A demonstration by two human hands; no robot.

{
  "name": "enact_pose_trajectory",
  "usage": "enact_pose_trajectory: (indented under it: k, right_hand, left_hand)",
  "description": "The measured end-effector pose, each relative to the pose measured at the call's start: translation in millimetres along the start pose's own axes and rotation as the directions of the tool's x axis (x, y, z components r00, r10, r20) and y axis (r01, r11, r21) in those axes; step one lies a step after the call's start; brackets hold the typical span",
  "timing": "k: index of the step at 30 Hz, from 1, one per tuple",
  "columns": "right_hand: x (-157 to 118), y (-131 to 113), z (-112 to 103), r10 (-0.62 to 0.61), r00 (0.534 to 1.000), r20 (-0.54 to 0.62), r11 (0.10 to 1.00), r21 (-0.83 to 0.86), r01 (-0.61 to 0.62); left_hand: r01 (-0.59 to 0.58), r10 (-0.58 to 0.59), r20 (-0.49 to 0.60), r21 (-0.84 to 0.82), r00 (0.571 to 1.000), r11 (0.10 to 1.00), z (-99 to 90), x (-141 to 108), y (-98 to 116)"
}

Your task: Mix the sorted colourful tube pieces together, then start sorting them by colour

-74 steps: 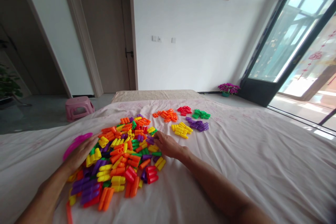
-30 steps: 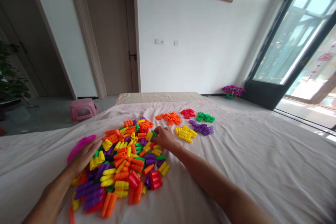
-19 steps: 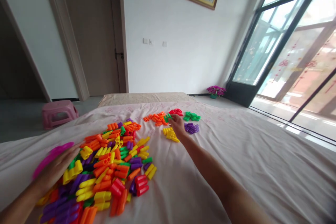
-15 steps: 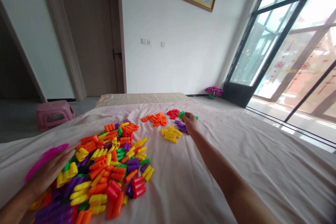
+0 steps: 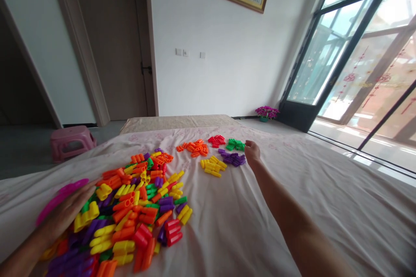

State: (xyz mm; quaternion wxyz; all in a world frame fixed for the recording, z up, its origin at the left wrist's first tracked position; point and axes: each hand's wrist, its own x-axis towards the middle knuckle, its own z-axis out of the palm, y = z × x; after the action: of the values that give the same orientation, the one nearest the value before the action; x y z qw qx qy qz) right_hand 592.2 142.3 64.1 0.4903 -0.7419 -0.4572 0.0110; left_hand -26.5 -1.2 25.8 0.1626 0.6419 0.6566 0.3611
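A large mixed pile of plastic pieces in orange, yellow, purple, green and red covers the near left of the cloth. My left hand rests at the pile's left edge, fingers stretched out, over a magenta plastic item. Farther off lie separate groups by colour: orange, red, green, purple and yellow. Just right of the green group is my right hand, its fingers bent and partly hidden; nothing shows in them.
A pale patterned cloth with wrinkles covers the surface. Behind it stand a pink stool at the left and a pot of magenta flowers near the glass door.
My right hand has moved right, off the green pieces. The green piece it held now lies with the green group, and more purple pieces show. My left hand stays at the pile.
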Motion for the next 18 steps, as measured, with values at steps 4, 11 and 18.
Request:
enact_pose_trajectory:
  k: [4,11,18]
  right_hand:
    - [-36.4,-39.6,23.4,-0.181,0.965,0.189,0.98,0.12,0.16]
    - [-148.4,-104.6,45.6,-0.595,0.599,0.536,0.801,0.34,0.492]
    - [-194.1,-121.6,60.1,-0.616,0.445,0.65,0.692,0.178,0.699]
  left_hand:
    - [0.079,-0.074,0.046,-0.117,0.996,0.99,2.3,2.0,-11.0]
    - [0.036,-0.023,0.081,-0.156,0.996,0.987,4.8,5.8,-22.4]
    - [0.029,-0.015,0.082,-0.167,0.997,0.986,3.2,2.7,-17.7]
